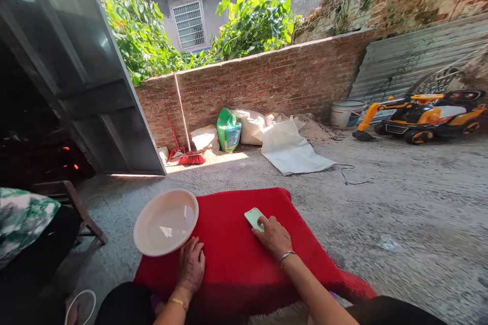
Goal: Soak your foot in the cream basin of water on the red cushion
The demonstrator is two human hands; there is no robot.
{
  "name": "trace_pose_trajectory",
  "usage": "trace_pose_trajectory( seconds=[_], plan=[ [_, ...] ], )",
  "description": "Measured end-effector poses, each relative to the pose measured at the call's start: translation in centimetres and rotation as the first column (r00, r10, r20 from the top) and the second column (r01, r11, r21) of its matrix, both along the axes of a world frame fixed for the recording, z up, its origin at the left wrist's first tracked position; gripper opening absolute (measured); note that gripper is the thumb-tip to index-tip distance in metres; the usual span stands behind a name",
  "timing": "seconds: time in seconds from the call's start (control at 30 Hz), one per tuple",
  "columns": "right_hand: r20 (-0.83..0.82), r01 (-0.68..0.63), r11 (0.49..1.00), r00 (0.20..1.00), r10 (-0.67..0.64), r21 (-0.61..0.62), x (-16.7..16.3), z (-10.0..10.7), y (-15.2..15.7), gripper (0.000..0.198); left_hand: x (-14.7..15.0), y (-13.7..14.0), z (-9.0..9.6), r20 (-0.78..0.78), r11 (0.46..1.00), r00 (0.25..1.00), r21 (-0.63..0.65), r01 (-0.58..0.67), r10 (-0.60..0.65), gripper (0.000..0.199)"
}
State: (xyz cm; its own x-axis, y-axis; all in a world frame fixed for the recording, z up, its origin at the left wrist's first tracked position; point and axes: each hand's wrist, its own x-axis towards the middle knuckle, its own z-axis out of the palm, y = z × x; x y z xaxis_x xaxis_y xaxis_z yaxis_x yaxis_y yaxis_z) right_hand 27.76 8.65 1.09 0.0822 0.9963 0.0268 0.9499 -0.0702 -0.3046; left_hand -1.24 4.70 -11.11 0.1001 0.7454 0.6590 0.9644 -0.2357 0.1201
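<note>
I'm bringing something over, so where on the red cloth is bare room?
Bare red cloth stretches from the basin and left hand across to the pale-green item and right hand; a narrower patch lies right of that item. The basin crowds the far-left corner.

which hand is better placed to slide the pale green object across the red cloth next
Probably the right hand: it touches the pale green object on the red cloth. The left hand rests farther away, near the white basin.
</note>
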Motion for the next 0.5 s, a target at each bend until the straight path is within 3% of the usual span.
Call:
trace_pose_trajectory(
  seconds=[0.13,0.23,0.33,0.5],
  plan=[
    [0.006,0.164,0.986,0.986,-0.164,0.003,6.9,0.2,-0.5,0.028,0.4,-0.1,0.1,0.028,1.0,1.0,-0.005,-0.007,0.007,0.033],
    [-0.07,0.26,0.966,0.963,-0.259,0.003,9.1,-0.4,-0.8,0.03,0.4,-0.2,0.3,0.041,1.0,0.999,-0.024,-0.008,0.009,0.033],
    [-0.192,0.27,0.96,0.948,-0.253,0.068,7.6,-1.1,-1.3,0.028,0.3,-0.4,0.4,0.021,1.0,1.0,-0.022,-0.014,0.014,0.034],
    [-0.255,-0.023,0.991,0.965,0.056,0.131,-0.2,-1.7,-3.2,0.02,-0.3,-0.1,0.3,-0.022,1.0,1.0,-0.016,-0.022,0.022,0.034]
  ],
)
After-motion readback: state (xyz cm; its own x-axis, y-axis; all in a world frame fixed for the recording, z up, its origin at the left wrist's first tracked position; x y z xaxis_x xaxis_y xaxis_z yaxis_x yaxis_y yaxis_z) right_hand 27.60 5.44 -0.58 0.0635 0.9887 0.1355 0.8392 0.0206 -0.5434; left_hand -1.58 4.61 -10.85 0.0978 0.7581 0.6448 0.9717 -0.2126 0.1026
